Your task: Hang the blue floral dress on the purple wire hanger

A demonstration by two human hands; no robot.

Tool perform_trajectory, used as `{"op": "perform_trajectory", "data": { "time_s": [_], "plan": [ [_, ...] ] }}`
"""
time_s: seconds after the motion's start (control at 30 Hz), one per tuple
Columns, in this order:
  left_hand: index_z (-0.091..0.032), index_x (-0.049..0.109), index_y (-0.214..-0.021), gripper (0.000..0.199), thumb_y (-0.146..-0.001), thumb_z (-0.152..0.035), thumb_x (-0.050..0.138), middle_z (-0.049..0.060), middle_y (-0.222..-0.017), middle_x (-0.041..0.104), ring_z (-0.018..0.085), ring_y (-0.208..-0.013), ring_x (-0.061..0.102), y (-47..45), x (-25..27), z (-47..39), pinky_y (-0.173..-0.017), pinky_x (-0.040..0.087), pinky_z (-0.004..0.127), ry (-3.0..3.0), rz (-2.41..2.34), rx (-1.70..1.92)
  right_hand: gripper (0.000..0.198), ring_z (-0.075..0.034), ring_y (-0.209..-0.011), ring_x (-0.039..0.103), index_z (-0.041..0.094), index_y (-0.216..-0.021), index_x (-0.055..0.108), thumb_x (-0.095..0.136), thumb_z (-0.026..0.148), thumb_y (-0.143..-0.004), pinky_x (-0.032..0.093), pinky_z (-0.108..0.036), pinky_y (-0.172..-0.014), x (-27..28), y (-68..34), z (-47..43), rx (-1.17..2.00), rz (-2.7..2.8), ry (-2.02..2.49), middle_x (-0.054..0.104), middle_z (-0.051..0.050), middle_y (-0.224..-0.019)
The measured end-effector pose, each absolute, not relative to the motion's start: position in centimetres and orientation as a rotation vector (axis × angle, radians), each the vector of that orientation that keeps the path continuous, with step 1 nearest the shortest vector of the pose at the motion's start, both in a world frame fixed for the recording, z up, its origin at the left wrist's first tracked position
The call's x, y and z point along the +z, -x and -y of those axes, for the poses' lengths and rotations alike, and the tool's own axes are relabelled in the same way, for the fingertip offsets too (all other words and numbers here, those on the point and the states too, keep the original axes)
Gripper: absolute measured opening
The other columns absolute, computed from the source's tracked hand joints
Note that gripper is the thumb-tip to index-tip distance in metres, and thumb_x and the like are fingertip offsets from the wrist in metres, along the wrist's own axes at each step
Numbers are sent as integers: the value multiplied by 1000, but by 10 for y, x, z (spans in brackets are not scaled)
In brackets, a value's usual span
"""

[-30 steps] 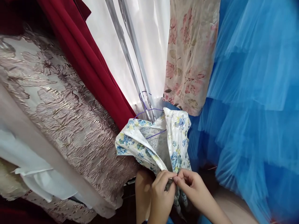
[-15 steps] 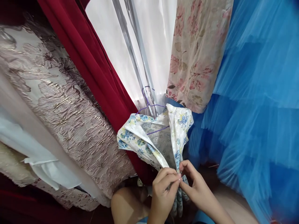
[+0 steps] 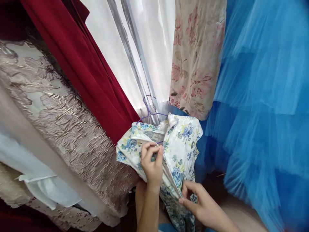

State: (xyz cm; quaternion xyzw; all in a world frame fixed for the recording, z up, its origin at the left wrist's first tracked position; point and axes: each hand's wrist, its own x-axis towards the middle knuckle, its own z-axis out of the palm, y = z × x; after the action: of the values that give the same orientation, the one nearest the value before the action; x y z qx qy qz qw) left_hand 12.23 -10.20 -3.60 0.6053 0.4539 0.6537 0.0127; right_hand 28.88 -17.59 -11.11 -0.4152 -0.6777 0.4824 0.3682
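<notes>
A white garment with blue and yellow flowers (image 3: pixel 184 138) hangs on a thin purple hanger (image 3: pixel 148 109), its front partly open at the neck. My left hand (image 3: pixel 152 162) pinches the front edge of the garment just below the neck opening. Lower down, my right hand (image 3: pixel 193 198) grips the same front opening, thumb and finger pressed on the cloth edge. Between the hands the edge runs fairly straight on a slant. The garment's lower part drops between my legs, and any fastening under my fingertips is too small to make out.
Blue layered tulle (image 3: pixel 256 96) fills the right side. A pink-flowered beige cloth (image 3: pixel 196 58) hangs behind, beside grey metal poles (image 3: pixel 137 51) and white fabric (image 3: pixel 101 32). On the left hang dark red cloth (image 3: pixel 79 71) and textured brocade (image 3: pixel 70 129).
My left hand has moved up and left along the front edge, away from my right hand. My right hand has shifted slightly down. The garment's front panels have come closer together.
</notes>
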Motion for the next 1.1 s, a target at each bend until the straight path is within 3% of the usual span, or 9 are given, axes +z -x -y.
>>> {"op": "perform_trajectory", "data": {
  "time_s": [0.23,0.47,0.67,0.87,1.0,1.1],
  "plan": [
    [-18,68,-76,10,-83,-23,72,6,-104,66,19,-101,63,-110,35,26,-87,50,30,-2033,-1271,2171,8,-19,-86,54,19,-82,56,63,23,-81,39,-27,-77,-106,-299,180,1318,1806,1218,60,-1,-88],
    [-18,71,-83,14,-87,-31,67,2,-81,71,17,-81,66,-103,34,36,-77,51,28,-2016,-1314,1848,9,-19,-83,56,19,-80,58,62,25,-84,39,-27,-72,-125,-301,172,1345,1811,1201,62,-1,-82],
    [-21,75,-87,10,-86,-29,70,3,-90,75,19,-89,69,-89,34,57,-86,52,31,-2194,-1345,1688,28,-15,-69,51,18,-81,58,53,42,-96,39,-27,-64,-101,-284,139,1308,1637,951,56,0,-72],
    [-21,74,-92,10,-89,-23,65,4,-94,74,20,-92,69,-85,38,65,-87,54,33,-2410,-1250,1525,33,-16,-70,56,21,-95,63,56,52,-92,45,-27,-62,-28,-249,64,1262,1509,598,63,-3,-85],
    [-22,71,-110,28,-88,-11,57,5,-107,72,20,-103,67,-79,33,71,-93,53,35,-2507,-1199,1441,40,-15,-61,54,19,-75,61,59,56,-88,46,-28,-60,-13,-229,31,1287,1489,504,58,0,-66],
    [-23,68,-118,37,-90,-7,50,6,-115,71,21,-110,65,-73,29,73,-98,52,38,-2509,-1210,1400,37,-14,-61,53,19,-73,60,66,53,-83,44,-26,-58,-17,-225,27,1260,1493,531,60,0,-68]
  ]
}}
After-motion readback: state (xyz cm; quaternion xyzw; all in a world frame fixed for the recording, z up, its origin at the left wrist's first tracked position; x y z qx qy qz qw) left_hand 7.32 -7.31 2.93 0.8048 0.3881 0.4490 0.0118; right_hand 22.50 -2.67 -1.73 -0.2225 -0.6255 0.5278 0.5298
